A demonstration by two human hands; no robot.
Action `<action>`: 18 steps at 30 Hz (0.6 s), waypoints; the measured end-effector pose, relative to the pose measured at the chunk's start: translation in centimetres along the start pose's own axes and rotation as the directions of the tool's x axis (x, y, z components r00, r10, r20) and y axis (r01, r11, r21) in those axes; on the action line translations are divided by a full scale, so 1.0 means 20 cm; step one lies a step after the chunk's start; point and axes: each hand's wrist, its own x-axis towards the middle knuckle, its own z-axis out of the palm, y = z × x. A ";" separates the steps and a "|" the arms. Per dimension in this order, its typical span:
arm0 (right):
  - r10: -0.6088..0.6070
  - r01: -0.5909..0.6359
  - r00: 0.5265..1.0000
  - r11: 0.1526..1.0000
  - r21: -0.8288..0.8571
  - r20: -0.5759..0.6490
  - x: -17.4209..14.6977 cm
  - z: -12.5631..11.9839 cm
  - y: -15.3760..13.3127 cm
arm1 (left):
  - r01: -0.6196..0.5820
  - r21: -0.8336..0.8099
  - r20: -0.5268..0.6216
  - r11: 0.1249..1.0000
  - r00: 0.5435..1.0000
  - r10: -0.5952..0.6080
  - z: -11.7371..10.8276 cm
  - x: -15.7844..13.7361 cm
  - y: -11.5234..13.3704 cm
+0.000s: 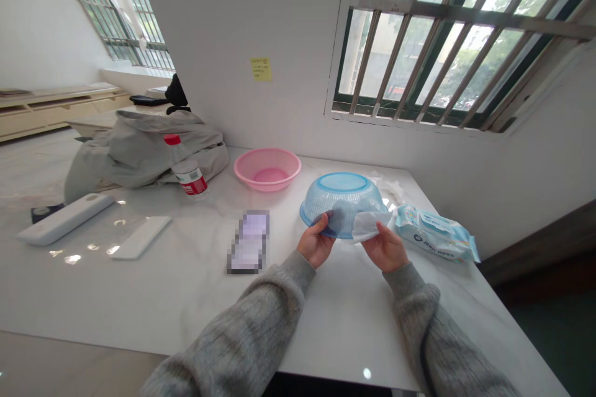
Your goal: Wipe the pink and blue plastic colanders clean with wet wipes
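Observation:
A translucent blue plastic basket (342, 195) is held bottom-up above the white table. My left hand (317, 243) grips its rim at the near left, thumb outside and fingers partly seen through the plastic. In my right hand (385, 248) is a white wet wipe (367, 225), pinched and lying against the near right of the rim. The fingers behind the wipe are hidden, so I cannot tell whether they also hold the rim. Just right of that hand lies a blue and white pack of wipes (435, 234).
A pink basin (267, 169) stands at the back near the wall. Left of the basket lies a phone (250, 242) with a blurred screen. Farther left are a red-capped bottle (187, 170), a grey cloth bundle (139, 149) and two white objects. Crumpled clear plastic (387, 186) lies behind the wipes.

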 end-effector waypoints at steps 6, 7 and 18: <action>-0.074 0.073 0.996 0.997 -0.020 -0.049 0.02 -0.04 0.01 | 0.026 0.048 0.070 0.999 0.997 -0.029 -0.02 0.01 -0.02; -0.089 0.088 0.995 0.996 -0.024 -0.051 0.02 -0.04 0.01 | 0.035 0.052 0.079 0.998 0.996 -0.039 -0.02 0.00 -0.02; -0.118 0.115 0.990 0.992 -0.043 -0.076 0.01 -0.06 0.01 | 0.092 0.096 0.111 0.991 0.989 -0.103 -0.04 -0.02 -0.07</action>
